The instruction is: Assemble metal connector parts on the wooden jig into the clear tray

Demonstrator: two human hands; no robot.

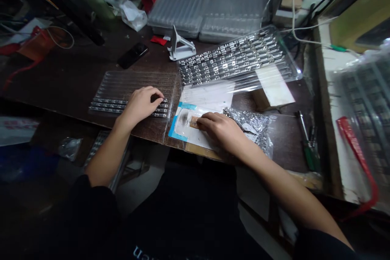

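My left hand point(142, 103) is over the clear ribbed tray point(137, 81), its thumb and fingers curled together at the ends of several metal strips point(106, 105); what it pinches, if anything, is too small to tell. My right hand point(224, 130) has its fingers closed on a small brown block point(194, 122), which rests on a white board with blue tape point(175, 126) at the table's front edge. Behind, a second clear tray point(292, 65) holds rows of metal strips and lies tilted over a white box point(274, 85). A bag of small metal parts point(263, 124) lies beside my right hand.
A black phone point(133, 55) and a white stand point(182, 48) are behind the left tray. Stacked clear trays point(179, 4) fill the back. A green-handled screwdriver point(309, 150) lies at the right, near a red strap point(359, 158) and loose cables.
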